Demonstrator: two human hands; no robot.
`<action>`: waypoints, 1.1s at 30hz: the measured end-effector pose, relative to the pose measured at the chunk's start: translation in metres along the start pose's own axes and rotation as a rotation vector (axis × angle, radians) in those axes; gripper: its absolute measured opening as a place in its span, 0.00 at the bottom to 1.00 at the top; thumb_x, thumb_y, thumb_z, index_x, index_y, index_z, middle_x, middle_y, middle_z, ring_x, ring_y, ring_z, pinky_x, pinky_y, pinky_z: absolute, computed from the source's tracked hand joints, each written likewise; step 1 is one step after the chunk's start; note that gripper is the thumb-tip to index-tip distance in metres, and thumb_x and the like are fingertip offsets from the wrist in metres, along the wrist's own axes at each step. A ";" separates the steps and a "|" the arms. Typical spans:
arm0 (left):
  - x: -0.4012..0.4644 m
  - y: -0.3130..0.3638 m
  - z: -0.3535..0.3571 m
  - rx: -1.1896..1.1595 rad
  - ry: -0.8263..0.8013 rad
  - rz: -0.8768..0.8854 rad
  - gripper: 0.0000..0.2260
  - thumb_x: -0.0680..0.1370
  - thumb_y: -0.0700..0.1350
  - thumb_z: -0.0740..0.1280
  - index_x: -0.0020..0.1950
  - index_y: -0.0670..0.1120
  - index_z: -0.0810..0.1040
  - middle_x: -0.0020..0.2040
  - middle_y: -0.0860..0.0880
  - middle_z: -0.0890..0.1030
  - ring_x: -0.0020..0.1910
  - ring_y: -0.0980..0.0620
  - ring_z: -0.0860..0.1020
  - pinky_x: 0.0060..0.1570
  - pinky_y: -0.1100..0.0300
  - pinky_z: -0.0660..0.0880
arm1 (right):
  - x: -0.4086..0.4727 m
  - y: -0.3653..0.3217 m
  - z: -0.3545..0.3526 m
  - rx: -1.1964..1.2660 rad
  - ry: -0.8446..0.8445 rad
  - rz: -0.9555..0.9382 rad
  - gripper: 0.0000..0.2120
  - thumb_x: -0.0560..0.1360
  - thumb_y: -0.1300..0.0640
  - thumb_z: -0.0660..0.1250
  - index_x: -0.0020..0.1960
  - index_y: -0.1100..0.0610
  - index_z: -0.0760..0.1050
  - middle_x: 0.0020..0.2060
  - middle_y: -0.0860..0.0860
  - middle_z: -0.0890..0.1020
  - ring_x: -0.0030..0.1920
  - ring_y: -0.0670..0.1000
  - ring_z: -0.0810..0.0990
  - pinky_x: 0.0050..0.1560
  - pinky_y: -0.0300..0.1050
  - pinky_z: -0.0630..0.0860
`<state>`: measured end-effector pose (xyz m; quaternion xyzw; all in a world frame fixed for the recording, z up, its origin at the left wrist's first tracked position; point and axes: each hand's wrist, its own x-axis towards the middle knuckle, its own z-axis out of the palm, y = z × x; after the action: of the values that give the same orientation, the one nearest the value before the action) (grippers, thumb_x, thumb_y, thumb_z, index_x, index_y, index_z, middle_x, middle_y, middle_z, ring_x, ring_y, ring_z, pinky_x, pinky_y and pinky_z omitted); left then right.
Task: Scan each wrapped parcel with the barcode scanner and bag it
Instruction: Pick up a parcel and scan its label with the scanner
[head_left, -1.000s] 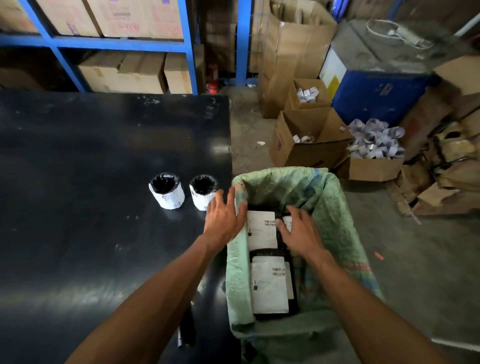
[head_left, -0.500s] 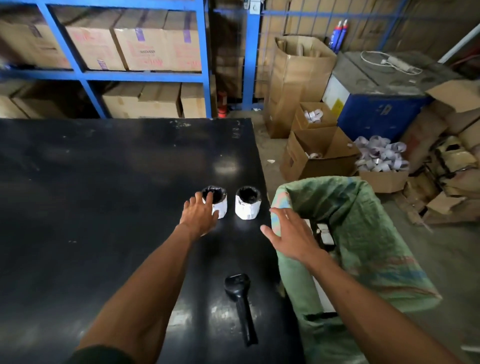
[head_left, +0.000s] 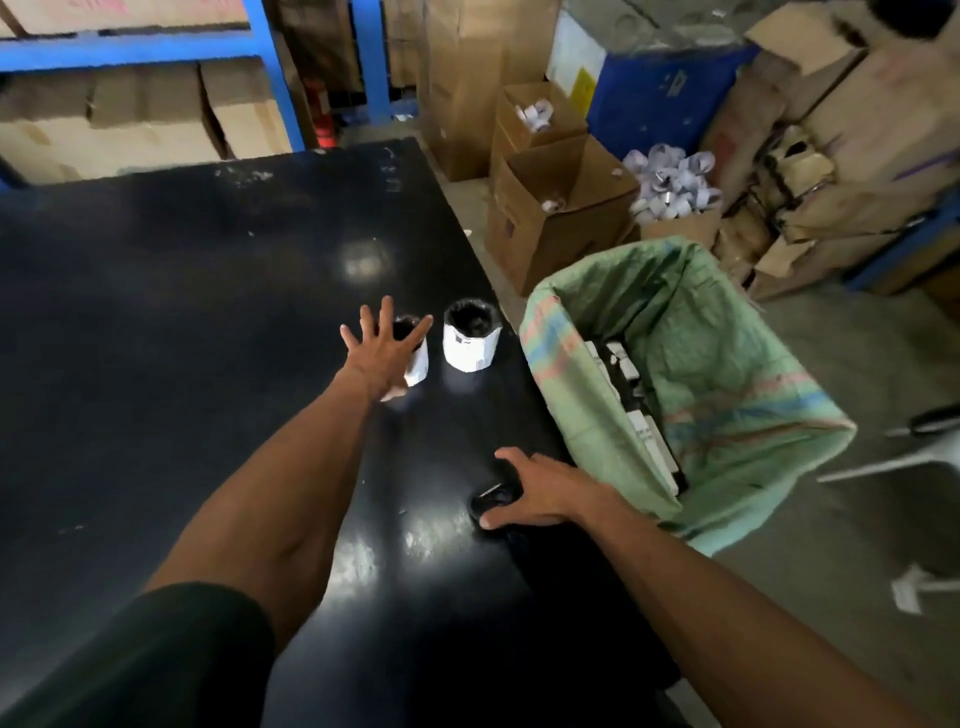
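Note:
Two small round parcels wrapped in black plastic with white labels stand on the black table (head_left: 156, 322). My left hand (head_left: 382, 351) is spread open over the left parcel (head_left: 418, 364), fingers apart, partly hiding it. The right parcel (head_left: 470, 340) stands free beside it. My right hand (head_left: 540, 491) lies on the black barcode scanner (head_left: 493, 499) near the table's right edge, fingers curling around it. The green woven sack (head_left: 727, 395) hangs open to the right of the table, with labelled black parcels (head_left: 639, 415) inside.
Open cardboard boxes (head_left: 561, 208) and a heap of white paper rolls (head_left: 670, 182) sit on the floor behind the sack. A blue shelf frame (head_left: 280, 78) with cartons stands behind the table. A white chair leg (head_left: 893, 457) shows at the far right.
My left hand has moved from the sack's edge to the left parcel. My right hand left the sack and came down onto the scanner. The view swung left and up.

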<state>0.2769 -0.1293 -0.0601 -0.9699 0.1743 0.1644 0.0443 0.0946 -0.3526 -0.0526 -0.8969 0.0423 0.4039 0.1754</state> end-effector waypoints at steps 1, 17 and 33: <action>0.006 0.000 -0.001 -0.013 -0.022 0.020 0.50 0.74 0.53 0.75 0.81 0.63 0.40 0.80 0.38 0.36 0.78 0.28 0.41 0.72 0.29 0.52 | 0.001 0.001 0.005 0.028 -0.015 0.022 0.56 0.60 0.23 0.70 0.80 0.40 0.51 0.75 0.56 0.68 0.74 0.60 0.70 0.72 0.59 0.68; -0.049 -0.054 0.020 -0.856 0.214 -0.286 0.35 0.66 0.54 0.82 0.70 0.60 0.72 0.65 0.44 0.63 0.64 0.37 0.69 0.64 0.48 0.75 | 0.005 -0.023 0.002 0.829 0.154 -0.135 0.25 0.72 0.44 0.77 0.66 0.43 0.75 0.53 0.53 0.84 0.38 0.52 0.87 0.46 0.48 0.85; -0.164 -0.040 0.017 -1.070 0.600 -0.359 0.32 0.63 0.49 0.84 0.64 0.58 0.77 0.60 0.48 0.68 0.55 0.55 0.75 0.62 0.60 0.75 | -0.046 -0.100 -0.053 1.082 0.338 -0.516 0.17 0.77 0.48 0.72 0.63 0.46 0.73 0.41 0.59 0.86 0.29 0.54 0.78 0.27 0.44 0.72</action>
<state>0.1409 -0.0364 -0.0201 -0.8758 -0.0920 -0.0599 -0.4701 0.1231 -0.2803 0.0421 -0.7137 0.0499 0.1222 0.6879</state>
